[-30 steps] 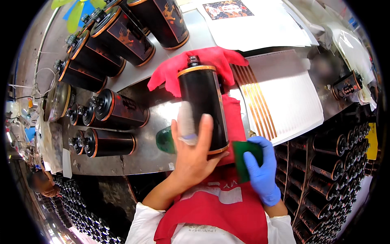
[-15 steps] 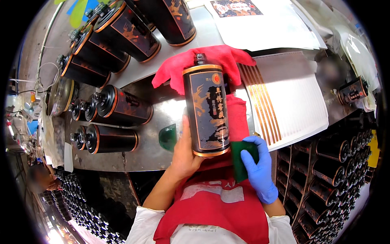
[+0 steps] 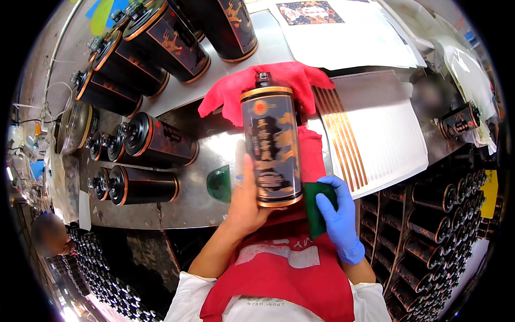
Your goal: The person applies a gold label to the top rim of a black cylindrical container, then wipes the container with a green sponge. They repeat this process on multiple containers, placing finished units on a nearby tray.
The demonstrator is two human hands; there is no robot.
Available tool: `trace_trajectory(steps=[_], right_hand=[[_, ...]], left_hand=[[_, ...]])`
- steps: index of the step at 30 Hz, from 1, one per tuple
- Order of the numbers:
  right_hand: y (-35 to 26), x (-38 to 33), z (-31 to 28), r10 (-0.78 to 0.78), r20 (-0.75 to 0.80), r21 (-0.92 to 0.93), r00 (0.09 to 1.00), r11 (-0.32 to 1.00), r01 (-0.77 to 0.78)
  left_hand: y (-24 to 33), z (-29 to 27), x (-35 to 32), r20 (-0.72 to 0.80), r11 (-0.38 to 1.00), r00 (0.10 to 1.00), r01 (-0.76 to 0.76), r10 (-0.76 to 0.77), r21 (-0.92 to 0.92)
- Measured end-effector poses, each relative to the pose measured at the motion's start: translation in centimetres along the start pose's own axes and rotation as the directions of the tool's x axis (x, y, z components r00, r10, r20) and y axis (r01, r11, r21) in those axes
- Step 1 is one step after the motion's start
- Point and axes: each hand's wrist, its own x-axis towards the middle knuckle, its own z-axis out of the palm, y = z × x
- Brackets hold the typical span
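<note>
A black bottle [image 3: 272,145] with gold bands and a decorated label stands nearly upright in front of me, its capless-looking neck toward the red cloth. My left hand [image 3: 247,201], bare, grips its lower left side near the base. My right hand [image 3: 341,222] wears a blue glove and pinches a dark green scraper [image 3: 320,208] by its right edge, just right of the bottle's base. Another green scraper [image 3: 219,183] lies on the metal table [image 3: 193,212], left of my left hand. Behind the bottle is a bunched red cloth [image 3: 214,94].
Several black bottles [image 3: 145,185] lie or stand at the left. A white sheet with gold strips [image 3: 343,145] rests at the right, beside a printed sheet [image 3: 311,13]. Racks of bottles [image 3: 429,225] fill the lower right. A person [image 3: 51,236] is at far left.
The bottle has turned about its long axis in my left hand, so a different part of its label faces me. My right hand keeps the scraper in nearly the same place.
</note>
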Motion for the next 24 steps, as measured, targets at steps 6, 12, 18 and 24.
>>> trace_trajectory(steps=[6,12,18,24], right_hand=[[-0.9,-0.6,-1.1,-0.075,-0.144,-0.110,0.987,0.992,0.060],[-2.9,-1.3,1.5,-0.199,0.084,-0.210,0.976,0.954,0.213],[0.8,-0.3,-0.4,-0.099,-0.020,-0.222,0.995,0.971,0.092],[-2.8,-1.1,0.1,-0.209,-0.010,-0.231,0.978,0.952,0.201]], left_hand=[[1.5,-0.7,0.4,-0.066,0.998,0.996,-0.056,0.055,-0.002],[4.7,0.1,2.4,0.138,0.662,0.936,-0.327,0.323,0.674],[0.7,-0.3,0.4,-0.005,0.999,1.000,-0.028,0.028,-0.028],[1.8,-0.1,-0.2,-0.003,0.845,0.954,-0.264,0.299,0.466]])
